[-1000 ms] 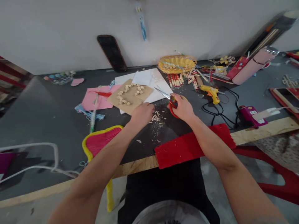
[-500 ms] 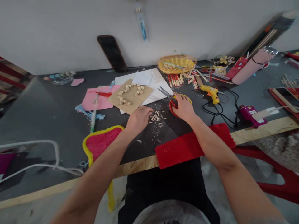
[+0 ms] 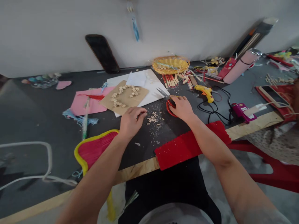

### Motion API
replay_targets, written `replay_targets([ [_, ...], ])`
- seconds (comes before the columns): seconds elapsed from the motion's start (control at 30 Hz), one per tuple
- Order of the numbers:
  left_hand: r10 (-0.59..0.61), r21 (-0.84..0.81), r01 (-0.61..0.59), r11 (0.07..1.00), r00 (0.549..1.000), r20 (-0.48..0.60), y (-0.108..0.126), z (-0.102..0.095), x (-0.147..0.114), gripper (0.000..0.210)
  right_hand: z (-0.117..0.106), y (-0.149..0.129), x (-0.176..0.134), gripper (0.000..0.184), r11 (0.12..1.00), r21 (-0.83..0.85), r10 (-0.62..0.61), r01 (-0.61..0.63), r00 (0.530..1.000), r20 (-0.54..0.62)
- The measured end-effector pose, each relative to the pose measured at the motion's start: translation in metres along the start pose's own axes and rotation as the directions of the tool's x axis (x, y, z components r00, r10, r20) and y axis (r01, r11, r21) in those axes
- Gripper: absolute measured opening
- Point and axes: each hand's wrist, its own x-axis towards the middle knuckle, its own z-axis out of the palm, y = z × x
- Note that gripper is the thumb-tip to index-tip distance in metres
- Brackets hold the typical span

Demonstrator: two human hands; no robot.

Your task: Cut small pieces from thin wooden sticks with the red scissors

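My left hand (image 3: 132, 122) hovers just left of a small pile of cut wooden bits (image 3: 153, 118). Its thumb and index finger are pinched together; whatever may be between them is too small to name. My right hand (image 3: 181, 107) is closed round the handles of a pair of scissors (image 3: 168, 102), red and yellow, with the slightly parted blades pointing away to the left. Beyond my left hand, a brown card (image 3: 136, 99) carries a curved row of small pale wooden pieces (image 3: 116, 103). It lies over white sheets (image 3: 153, 82) and a pink sheet (image 3: 80, 99).
At the back stands a yellow basket (image 3: 171, 65), with red-tipped sticks (image 3: 170, 81) before it. To the right lie a yellow glue gun (image 3: 205, 92), its black cable, a purple power block (image 3: 244, 112) and a pink bottle (image 3: 243, 66). Red cloth (image 3: 179, 149) covers the front edge.
The camera view has turned slightly to the right, so things appear further left. My left hand's thumb and index finger now show pinched together. My right hand stays on the scissors.
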Motion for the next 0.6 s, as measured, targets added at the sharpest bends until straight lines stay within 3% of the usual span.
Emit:
replay_targets([
  [0.3, 0.051, -0.057, -0.051, 0.997, 0.999, 0.0, -0.007, 0.0, -0.001, 0.026, 0.003, -0.005, 0.0, 0.047, 1.0, -0.028, -0.002, 0.002, 1.0, -0.009],
  [0.6, 0.111, -0.095, -0.102, 0.99, 0.989, 0.094, -0.006, 0.004, -0.001, 0.025, -0.002, -0.015, -0.003, 0.036, 0.992, -0.116, -0.035, 0.042, 0.997, 0.064],
])
